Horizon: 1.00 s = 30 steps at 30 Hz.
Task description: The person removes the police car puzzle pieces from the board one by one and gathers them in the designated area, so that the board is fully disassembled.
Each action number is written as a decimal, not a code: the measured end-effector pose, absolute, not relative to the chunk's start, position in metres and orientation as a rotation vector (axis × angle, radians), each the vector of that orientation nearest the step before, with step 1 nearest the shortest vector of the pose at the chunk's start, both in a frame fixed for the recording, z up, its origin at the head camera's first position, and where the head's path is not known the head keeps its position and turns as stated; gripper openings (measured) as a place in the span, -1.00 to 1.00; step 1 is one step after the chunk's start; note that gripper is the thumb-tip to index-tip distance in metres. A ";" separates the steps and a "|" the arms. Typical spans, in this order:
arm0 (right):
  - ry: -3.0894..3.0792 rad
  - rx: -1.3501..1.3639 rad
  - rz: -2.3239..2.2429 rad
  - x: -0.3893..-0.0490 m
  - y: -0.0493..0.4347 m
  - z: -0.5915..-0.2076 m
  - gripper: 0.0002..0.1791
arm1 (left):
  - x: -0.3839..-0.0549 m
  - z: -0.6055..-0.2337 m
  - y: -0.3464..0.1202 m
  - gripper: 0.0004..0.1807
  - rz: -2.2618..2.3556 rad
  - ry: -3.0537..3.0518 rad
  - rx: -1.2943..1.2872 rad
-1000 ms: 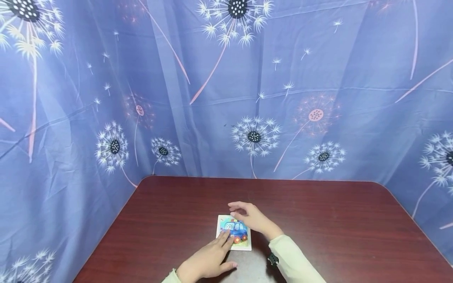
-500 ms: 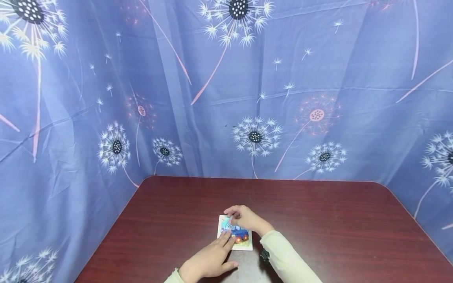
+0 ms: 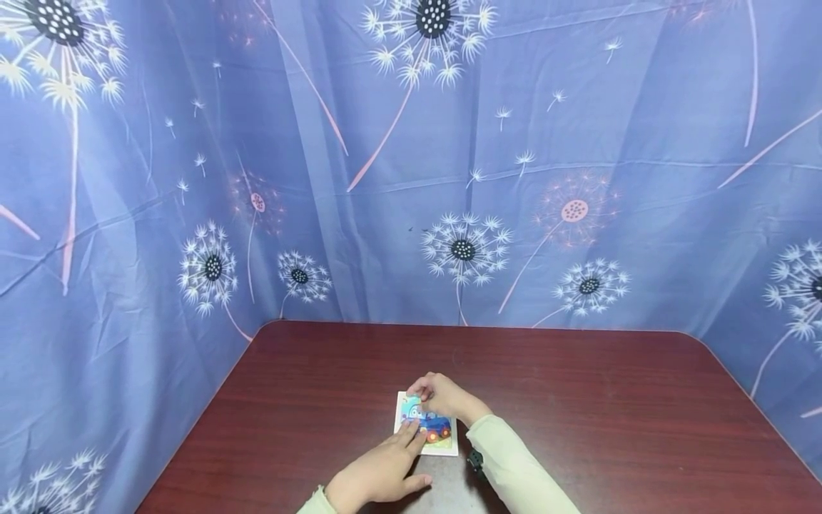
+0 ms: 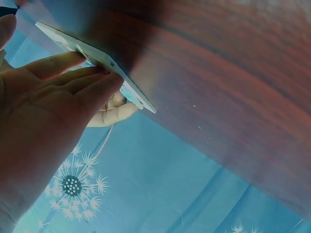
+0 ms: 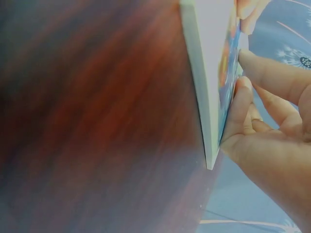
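A small square picture puzzle with a white border and a blue cartoon car lies on the table. My left hand rests on its lower left part, fingers straight and thumb spread. Over the upper part my right hand bends down, thumb and fingers pinching a light-blue puzzle piece at the top edge. In the left wrist view that piece sits slightly proud of the board. The right wrist view has the curled right fingers close against the picture side. The right hand covers much of the car's top.
The dark red wooden table extends around the puzzle on all sides. A blue curtain with a dandelion print hangs behind it and along both sides. A black device sits under the right wrist.
My right hand has moved left and down onto the upper part of the puzzle, and its fingers have closed on the piece. The left hand has stayed in place.
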State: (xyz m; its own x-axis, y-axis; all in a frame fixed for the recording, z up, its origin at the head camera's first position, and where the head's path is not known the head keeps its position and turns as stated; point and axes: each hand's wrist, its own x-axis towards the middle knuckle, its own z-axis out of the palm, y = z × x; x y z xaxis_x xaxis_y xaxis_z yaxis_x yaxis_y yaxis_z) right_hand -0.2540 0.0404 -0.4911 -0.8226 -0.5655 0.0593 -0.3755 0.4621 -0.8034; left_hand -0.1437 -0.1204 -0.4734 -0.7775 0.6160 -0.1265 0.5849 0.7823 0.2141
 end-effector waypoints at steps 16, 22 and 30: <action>2.429 -0.733 -1.414 -0.255 0.041 -0.487 -0.70 | -0.145 -0.471 -0.121 -0.26 0.233 2.774 0.948; 2.485 -0.718 -1.436 -0.254 0.042 -0.488 -0.78 | -0.146 -0.471 -0.121 -0.26 0.237 2.768 0.942; 2.504 -0.741 -1.503 -0.253 0.042 -0.491 -0.88 | -0.144 -0.470 -0.120 -0.27 0.240 2.766 0.948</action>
State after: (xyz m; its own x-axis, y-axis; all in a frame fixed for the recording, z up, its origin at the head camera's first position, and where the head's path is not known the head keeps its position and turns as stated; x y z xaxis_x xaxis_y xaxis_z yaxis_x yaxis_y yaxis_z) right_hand -0.2533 0.0420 -0.4909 -0.8712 -0.4711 0.1380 -0.3434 0.3841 -0.8571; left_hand -0.1442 -0.1200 -0.4700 -0.7719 0.6197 -0.1419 0.5860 0.7801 0.2193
